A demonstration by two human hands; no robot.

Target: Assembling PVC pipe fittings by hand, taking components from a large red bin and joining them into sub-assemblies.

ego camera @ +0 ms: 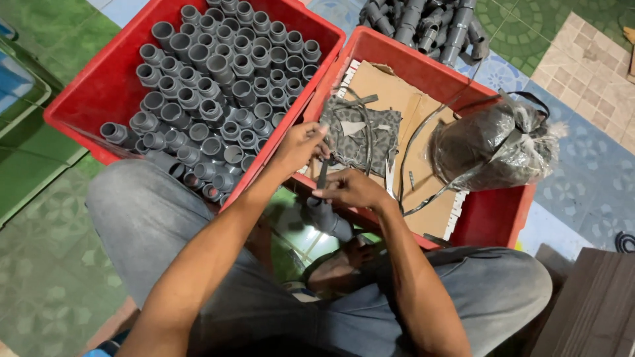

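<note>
My left hand (299, 147) and my right hand (349, 190) meet over the near rim of a red crate (493, 215). Between them they hold a thin dark strip (322, 176), pinched at its upper end by the left fingers and lower down by the right. Just below the right hand a grey plastic pipe fitting (325, 219) rests over my lap. Inside the crate lie brown cardboard (397, 99), a dark patterned cloth (360, 135) and a dark plastic bag (493, 142) tied with straps.
A second red crate (92, 99) at the left is packed with several grey pipe fittings (218, 79) standing on end. More grey fittings (423, 23) lie piled on the tiled floor at the top. My legs in grey trousers frame the bottom.
</note>
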